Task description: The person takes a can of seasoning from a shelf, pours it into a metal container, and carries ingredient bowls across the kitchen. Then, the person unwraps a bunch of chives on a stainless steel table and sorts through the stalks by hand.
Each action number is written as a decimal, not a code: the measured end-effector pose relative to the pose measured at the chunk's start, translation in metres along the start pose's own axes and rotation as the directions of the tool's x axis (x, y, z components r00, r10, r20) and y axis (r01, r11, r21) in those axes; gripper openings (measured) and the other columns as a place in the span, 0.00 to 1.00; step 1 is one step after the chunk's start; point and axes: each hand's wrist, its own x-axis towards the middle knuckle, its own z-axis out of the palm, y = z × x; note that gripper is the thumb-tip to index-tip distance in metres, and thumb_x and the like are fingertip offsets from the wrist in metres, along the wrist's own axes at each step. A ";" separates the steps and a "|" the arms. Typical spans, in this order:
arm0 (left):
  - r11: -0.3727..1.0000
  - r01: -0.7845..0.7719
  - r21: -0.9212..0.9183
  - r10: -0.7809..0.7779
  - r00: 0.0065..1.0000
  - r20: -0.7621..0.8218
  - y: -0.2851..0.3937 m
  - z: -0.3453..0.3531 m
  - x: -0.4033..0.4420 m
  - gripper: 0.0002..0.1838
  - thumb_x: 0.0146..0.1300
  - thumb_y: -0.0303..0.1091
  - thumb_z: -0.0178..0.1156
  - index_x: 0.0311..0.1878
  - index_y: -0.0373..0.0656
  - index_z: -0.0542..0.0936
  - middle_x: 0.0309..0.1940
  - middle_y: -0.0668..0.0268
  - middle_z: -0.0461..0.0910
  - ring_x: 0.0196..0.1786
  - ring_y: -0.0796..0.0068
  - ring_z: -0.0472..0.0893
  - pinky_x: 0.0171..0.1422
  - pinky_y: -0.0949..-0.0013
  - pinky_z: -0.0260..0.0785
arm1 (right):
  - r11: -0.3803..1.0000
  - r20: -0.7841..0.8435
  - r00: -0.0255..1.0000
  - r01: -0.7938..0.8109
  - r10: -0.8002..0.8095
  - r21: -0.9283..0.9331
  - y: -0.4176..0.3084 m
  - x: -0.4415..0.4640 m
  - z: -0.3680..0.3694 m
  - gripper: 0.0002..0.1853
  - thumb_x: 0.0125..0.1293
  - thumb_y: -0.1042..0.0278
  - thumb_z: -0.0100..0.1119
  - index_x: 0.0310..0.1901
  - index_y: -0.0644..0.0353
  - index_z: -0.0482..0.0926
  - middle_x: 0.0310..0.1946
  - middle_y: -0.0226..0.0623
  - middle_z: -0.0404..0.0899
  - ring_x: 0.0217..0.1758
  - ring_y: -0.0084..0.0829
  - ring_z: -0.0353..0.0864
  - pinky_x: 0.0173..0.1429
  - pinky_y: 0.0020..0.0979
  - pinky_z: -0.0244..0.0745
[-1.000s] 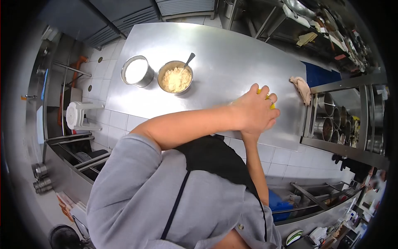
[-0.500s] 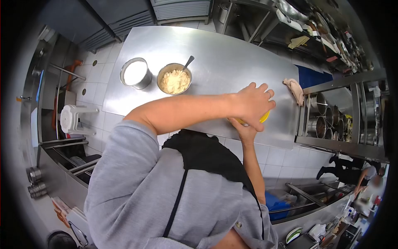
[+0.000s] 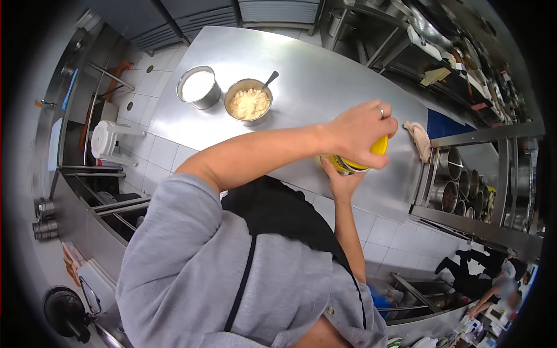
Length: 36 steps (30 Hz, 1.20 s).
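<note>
With the middle of my view as the clock's centre, a metal pot (image 3: 207,100) of something white stands at half past ten on the steel table (image 3: 325,75); just beside it, towards eleven, sits a bowl (image 3: 249,121) of pale yellow crumbs, a spoon (image 3: 270,79) leaning in it; at three o'clock my right hand (image 3: 344,184) cups a yellow can (image 3: 336,160) from the near side, fingers mostly hidden; over it, towards two, my left hand (image 3: 357,133) curls around a yellow lid (image 3: 380,145), fingers bent over the far edge, thumb at the near one; whether lid and can touch, I can't tell; beyond, a cloth (image 3: 419,142) lies near the table's edge.
</note>
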 end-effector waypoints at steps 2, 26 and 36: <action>0.972 0.106 -0.211 -0.128 0.988 -0.090 -0.008 -0.008 -0.004 0.21 0.50 0.47 0.66 0.39 0.41 0.77 0.40 0.60 0.74 0.45 0.63 0.73 0.50 0.60 0.68 | 0.997 -0.060 0.996 0.059 -0.062 -0.055 0.010 0.000 -0.001 0.53 0.43 0.70 0.85 0.69 0.67 0.59 0.59 0.43 0.73 0.59 0.34 0.76 0.64 0.36 0.73; 0.748 0.605 -0.274 -0.636 0.771 -0.035 -0.145 -0.145 -0.256 0.63 0.43 0.45 0.78 0.80 0.43 0.49 0.70 0.42 0.65 0.71 0.44 0.69 0.74 0.54 0.63 | 0.807 0.641 0.758 0.304 0.116 -0.506 -0.082 0.089 0.238 0.09 0.68 0.66 0.62 0.40 0.64 0.83 0.33 0.46 0.83 0.30 0.38 0.82 0.35 0.36 0.74; 0.710 0.527 -0.468 -0.599 0.801 -0.006 -0.164 -0.146 -0.245 0.68 0.36 0.38 0.83 0.80 0.45 0.50 0.72 0.50 0.65 0.74 0.52 0.67 0.75 0.57 0.62 | 0.603 0.525 0.823 0.536 -0.217 -0.591 -0.096 0.043 0.216 0.02 0.66 0.76 0.63 0.40 0.62 0.81 0.30 0.42 0.80 0.27 0.43 0.81 0.33 0.37 0.75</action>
